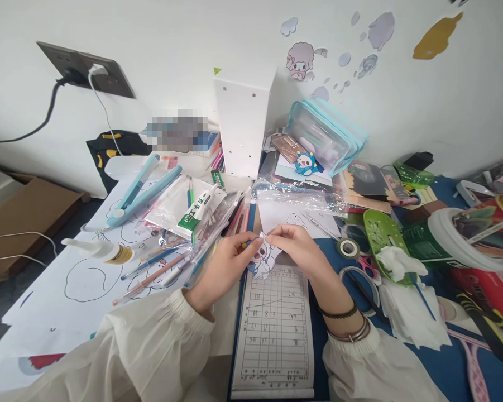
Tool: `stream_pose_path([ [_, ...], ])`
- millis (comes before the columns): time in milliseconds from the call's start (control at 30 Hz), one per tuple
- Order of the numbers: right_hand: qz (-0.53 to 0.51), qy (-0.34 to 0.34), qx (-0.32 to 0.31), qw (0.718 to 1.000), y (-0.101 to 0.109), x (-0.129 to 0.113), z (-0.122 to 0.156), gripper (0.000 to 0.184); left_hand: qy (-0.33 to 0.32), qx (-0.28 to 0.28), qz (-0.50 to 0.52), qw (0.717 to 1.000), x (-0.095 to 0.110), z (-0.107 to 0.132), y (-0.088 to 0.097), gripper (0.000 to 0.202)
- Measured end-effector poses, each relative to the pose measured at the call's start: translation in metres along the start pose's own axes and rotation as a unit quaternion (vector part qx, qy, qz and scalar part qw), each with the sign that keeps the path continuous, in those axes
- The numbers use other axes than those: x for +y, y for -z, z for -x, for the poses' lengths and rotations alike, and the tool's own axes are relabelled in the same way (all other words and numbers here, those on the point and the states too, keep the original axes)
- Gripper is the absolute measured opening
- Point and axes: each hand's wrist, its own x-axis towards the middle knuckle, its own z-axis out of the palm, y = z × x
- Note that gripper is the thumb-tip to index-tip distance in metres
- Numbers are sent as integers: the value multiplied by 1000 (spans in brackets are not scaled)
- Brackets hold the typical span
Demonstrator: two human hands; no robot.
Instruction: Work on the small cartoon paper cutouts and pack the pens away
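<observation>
Between both hands is a paper cutout of a blue-and-white cartoon character (261, 260). My left hand (227, 262) pinches its upper left edge with thumb and fingers. At its upper right edge, my right hand (297, 245) pinches too, the fingertips of both hands nearly meeting. The cutout hangs over the top of a printed form pad (274, 329) with handwritten figures. Behind the hands lies a white drawing sheet (274, 219). A roll of tape (348, 248) sits just right of my right hand. Pencils and brushes (159, 276) lie left of my left hand.
On the left are a hair straightener (132, 192), a glue bottle (98, 250) and outline drawings (84, 285). A white box (245, 123) stands at the back beside a clear pouch (326, 134). To the right are a green dish (383, 231), tissues (410, 310) and a tub (427, 240).
</observation>
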Motion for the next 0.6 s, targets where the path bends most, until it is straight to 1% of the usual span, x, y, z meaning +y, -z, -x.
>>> stream_pose_path([
  [167,45,28,1,999,1,2,0,16,-7,10,6,1000,0,0,1,31],
  [367,95,95,12,991,0,-3,5,14,-17,27,15,999,0,0,2,31],
  [467,113,102,17,988,0,-4,5,11,-17,26,10,999,-1,0,2,30],
  [600,114,99,7,989,1,-3,4,12,-24,24,-3,999,-2,0,2,30],
])
